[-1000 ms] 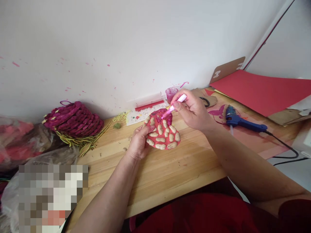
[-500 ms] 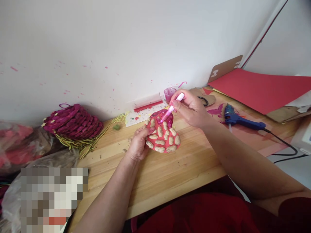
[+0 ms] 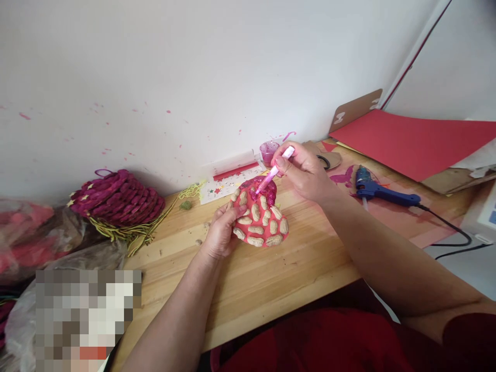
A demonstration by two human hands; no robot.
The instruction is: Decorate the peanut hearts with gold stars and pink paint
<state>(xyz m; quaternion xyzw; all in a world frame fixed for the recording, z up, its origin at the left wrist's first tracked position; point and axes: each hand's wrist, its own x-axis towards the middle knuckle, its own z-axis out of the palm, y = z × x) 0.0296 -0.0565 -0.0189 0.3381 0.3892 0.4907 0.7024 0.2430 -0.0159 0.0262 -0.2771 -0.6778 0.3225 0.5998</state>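
Observation:
A red rounded piece (image 3: 260, 219) covered with several peanuts is tilted above the table, its upper part coated in shiny magenta paint. My left hand (image 3: 225, 227) grips its left edge, thumb on top and fingers underneath. My right hand (image 3: 304, 170) pinches a white-ended brush (image 3: 276, 169), whose pink tip touches the painted upper part. Just behind the brush stands a clear cup (image 3: 268, 151) stained with magenta paint.
A blue glue gun (image 3: 387, 194) with a black cord lies at right, near red sheets (image 3: 414, 144). A magenta bundle (image 3: 120, 199) with yellow-green yarn and plastic bags (image 3: 58, 227) are at left. A star-dotted sheet (image 3: 211, 192) lies behind.
The view has shifted slightly. Both hands keep their holds, and the brush tip stays on the painted upper part, having moved very little.

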